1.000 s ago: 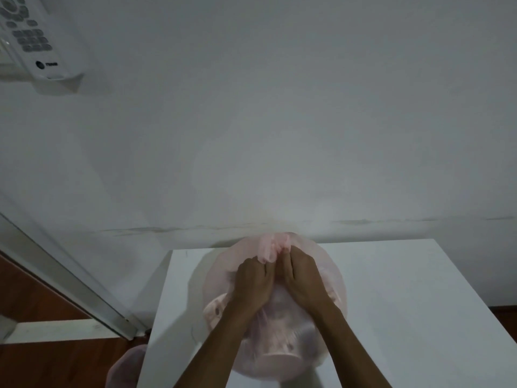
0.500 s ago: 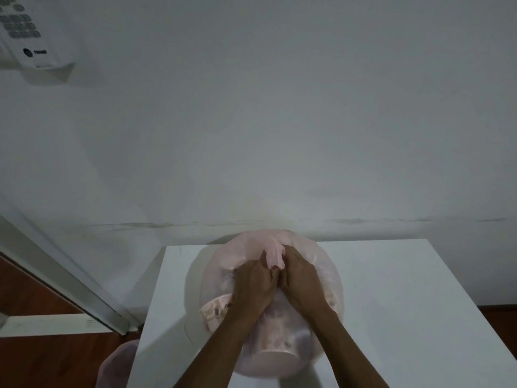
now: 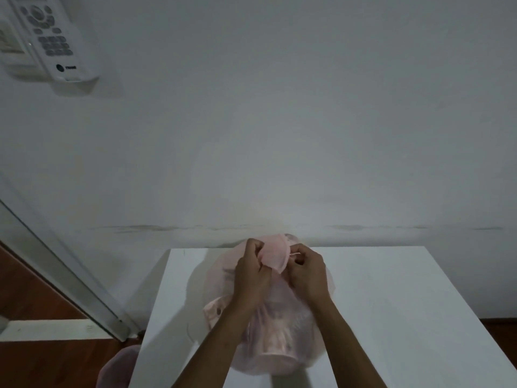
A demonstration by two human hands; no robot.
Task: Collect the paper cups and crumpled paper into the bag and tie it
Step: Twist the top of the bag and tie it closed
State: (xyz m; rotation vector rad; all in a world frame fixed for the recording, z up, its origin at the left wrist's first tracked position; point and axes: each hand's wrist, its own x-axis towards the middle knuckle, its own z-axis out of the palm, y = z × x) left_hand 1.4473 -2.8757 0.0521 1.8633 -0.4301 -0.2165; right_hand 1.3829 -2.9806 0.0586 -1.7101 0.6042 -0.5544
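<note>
Head view. We see a white tabletop (image 3: pixel 391 298) whose far edge meets a pale wall (image 3: pixel 279 121); its left edge falls off toward a wooden floor (image 3: pixel 33 298). Bare surface lies to the right of the bag, and a narrower strip to its left. The bag (image 3: pixel 282 340), thin translucent pink plastic, bulges into a rounded shape near the tabletop's far-left part, touching it. Through the film we make out pale paper cups (image 3: pixel 215 312), outlines soft; crumpled paper cannot be told apart inside.

The left hand (image 3: pixel 251 273) has a closed grip, fingers curled, pinching a gathered flap of the bag's mouth. The right hand (image 3: pixel 306 271) likewise curls its fingers round a thin twisted strand of the plastic. Between the two hands the film stretches into a smooth, arched band. The hands are close together above the bag's top.

A white remote control (image 3: pixel 50 37), with grey buttons, sits in a wall holder at upper left. A pale door frame (image 3: pixel 61 275) slants at left.
</note>
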